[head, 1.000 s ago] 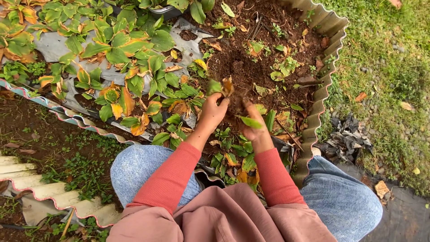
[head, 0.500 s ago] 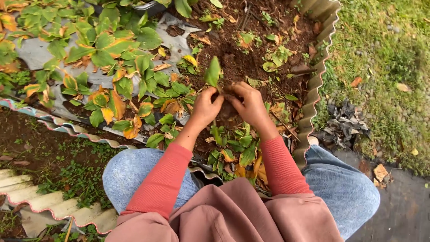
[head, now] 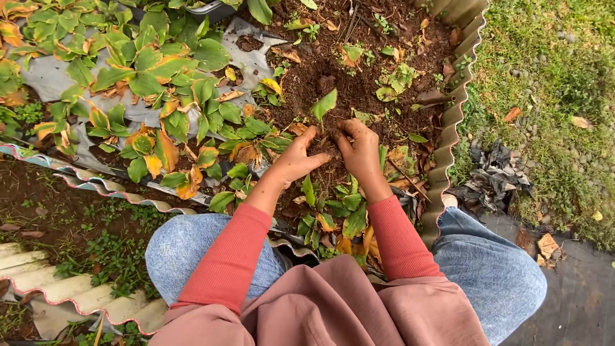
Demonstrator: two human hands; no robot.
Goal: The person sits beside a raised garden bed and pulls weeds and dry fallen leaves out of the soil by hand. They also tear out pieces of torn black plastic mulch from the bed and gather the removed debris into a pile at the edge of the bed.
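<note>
Both hands press into the dark brown loose soil [head: 333,83] around a small green-leaved seedling [head: 324,104]. The left hand [head: 296,158] lies flat with fingers spread, gripping nothing; the right hand [head: 359,147] is loosely curled, fingertips in the soil. The seedling stands upright between them inside the corrugated metal bed edging [head: 448,122].
</note>
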